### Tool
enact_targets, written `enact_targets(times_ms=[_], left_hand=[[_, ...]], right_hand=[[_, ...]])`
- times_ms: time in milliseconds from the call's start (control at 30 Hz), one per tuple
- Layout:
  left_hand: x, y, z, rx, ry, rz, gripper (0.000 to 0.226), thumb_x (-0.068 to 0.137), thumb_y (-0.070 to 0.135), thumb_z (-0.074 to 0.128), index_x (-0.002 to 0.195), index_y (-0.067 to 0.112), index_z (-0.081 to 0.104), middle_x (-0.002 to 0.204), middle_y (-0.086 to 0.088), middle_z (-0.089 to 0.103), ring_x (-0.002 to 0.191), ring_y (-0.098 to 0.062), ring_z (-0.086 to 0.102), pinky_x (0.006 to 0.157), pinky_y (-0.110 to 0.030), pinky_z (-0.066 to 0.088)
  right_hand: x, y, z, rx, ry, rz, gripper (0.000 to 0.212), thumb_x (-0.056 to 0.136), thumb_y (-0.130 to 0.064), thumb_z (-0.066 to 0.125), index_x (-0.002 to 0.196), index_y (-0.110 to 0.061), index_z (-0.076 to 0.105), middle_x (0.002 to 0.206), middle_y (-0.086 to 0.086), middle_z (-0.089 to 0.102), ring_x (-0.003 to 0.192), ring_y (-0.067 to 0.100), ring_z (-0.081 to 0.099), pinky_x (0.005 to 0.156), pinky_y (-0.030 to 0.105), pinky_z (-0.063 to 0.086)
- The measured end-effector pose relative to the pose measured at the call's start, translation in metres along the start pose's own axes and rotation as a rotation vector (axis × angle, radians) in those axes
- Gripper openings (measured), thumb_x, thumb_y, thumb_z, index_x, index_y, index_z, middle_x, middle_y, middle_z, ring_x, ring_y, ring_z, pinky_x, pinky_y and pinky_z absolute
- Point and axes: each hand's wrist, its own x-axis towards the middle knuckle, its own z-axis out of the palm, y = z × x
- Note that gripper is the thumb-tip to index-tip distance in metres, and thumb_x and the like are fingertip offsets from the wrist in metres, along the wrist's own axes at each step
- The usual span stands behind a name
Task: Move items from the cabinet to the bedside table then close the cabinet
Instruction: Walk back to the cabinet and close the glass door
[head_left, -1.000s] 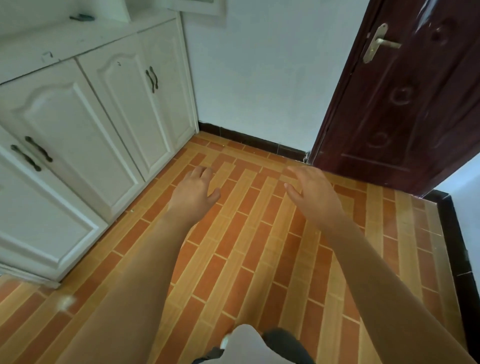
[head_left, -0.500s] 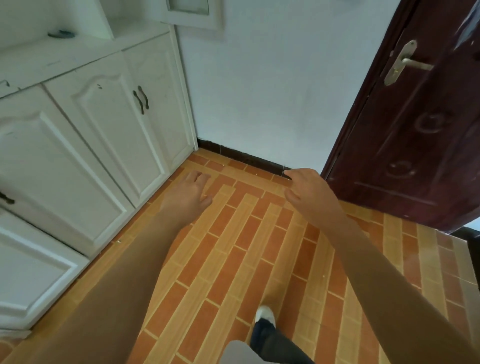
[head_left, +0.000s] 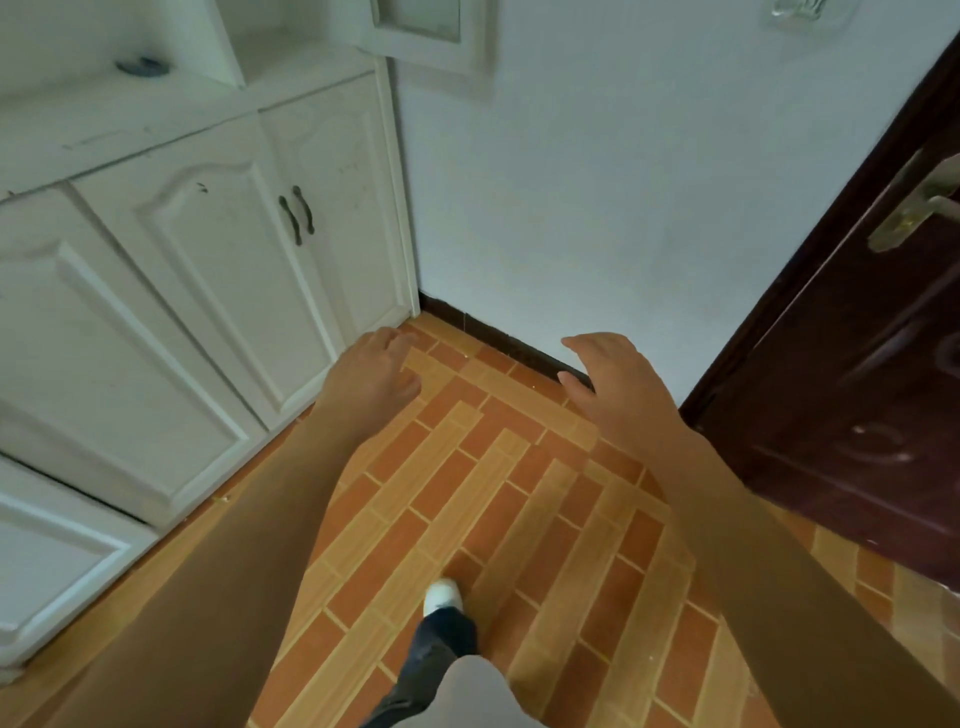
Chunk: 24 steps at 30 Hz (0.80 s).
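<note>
A white cabinet (head_left: 171, 270) with panelled doors fills the left side; its lower doors are shut, with two dark handles (head_left: 297, 214) side by side. A small dark object (head_left: 141, 66) lies on the cabinet's counter at the top left. An upper door with a glass pane (head_left: 423, 31) stands open at the top. My left hand (head_left: 374, 374) hangs in the air near the cabinet's lower right corner, fingers relaxed and empty. My right hand (head_left: 610, 384) is held out over the floor, also relaxed and empty.
A dark red door (head_left: 852, 364) with a brass lever handle (head_left: 914, 208) stands on the right. A white wall (head_left: 597, 182) with a dark skirting lies ahead. Orange tiled floor (head_left: 467, 493) runs underfoot, with my white shoe (head_left: 442, 597) on it.
The view has moved forward and up towards the wall and cabinet corner. Both hands stay held out, empty. A foot has stepped into view.
</note>
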Motion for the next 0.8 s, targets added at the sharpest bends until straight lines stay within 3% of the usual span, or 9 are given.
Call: enact_targets(times_ms=[800], left_hand=[[0.373,-0.088,0.017,-0.018,0.061,-0.02,0.048,0.093,0.028,0.05,0.137,0.012,0.04,0.14,-0.009,0.045,0.125,-0.025,0.044,0.101,-0.035,0.038]], right_hand=[[0.363,0.094,0.021,0.082,0.093,0.063,0.041,0.095,-0.027,0.046,0.133,-0.012,0.045,0.135,0.007,0.051,0.13,0.021,0.039,0.107,0.033,0.032]])
